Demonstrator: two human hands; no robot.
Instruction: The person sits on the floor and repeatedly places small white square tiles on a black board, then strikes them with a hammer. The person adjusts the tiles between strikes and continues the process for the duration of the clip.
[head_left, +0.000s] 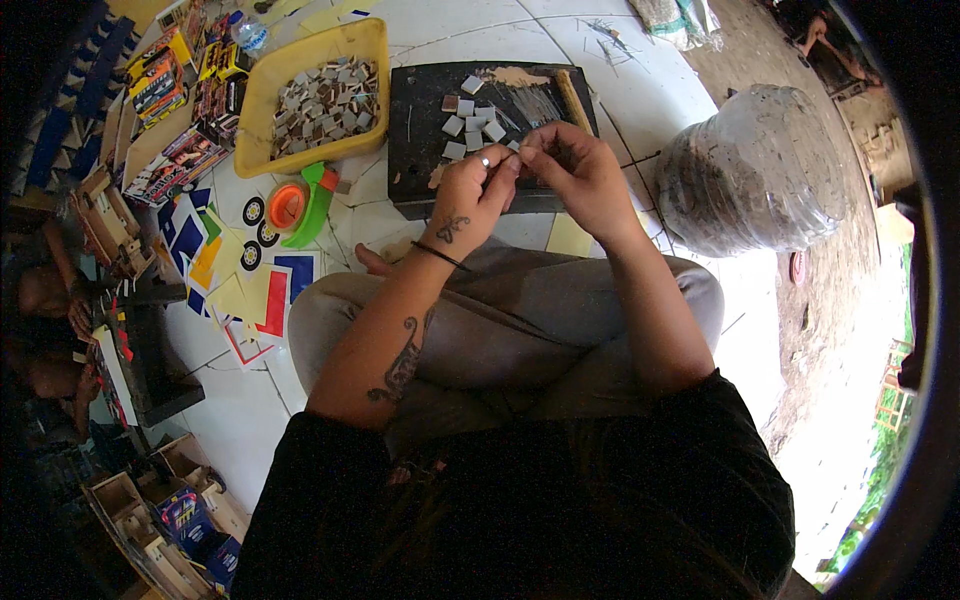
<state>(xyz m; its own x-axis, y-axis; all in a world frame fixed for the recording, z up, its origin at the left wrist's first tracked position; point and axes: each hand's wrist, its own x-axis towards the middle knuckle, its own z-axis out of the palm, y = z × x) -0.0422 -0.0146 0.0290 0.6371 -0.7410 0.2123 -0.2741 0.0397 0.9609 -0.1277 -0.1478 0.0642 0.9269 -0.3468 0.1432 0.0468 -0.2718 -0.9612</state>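
Note:
Both hands meet over the near edge of a low black block (418, 130), their fingertips almost touching. My left hand (476, 188), with a ring on one finger, is closed in a pinch. Closed the same way, my right hand (578, 178) brings thumb and forefinger together beside it. Whatever they grip is too small and covered to make out; a pale bit shows at the fingertips. Just beyond the left fingers lie several small square grey-topped pieces (473, 124), one showing a brown face. Thin metal wires or nails (536, 108) and a wooden-handled tool (573, 100) lie farther right on the block.
A yellow tub (255, 130) full of similar square pieces stands left of the block. Nearby are a green tape dispenser (322, 205), black toy wheels (250, 257) and coloured paper sheets (272, 305). A large clear plastic container (750, 175) stands right. Another person's hands (82, 318) work far left.

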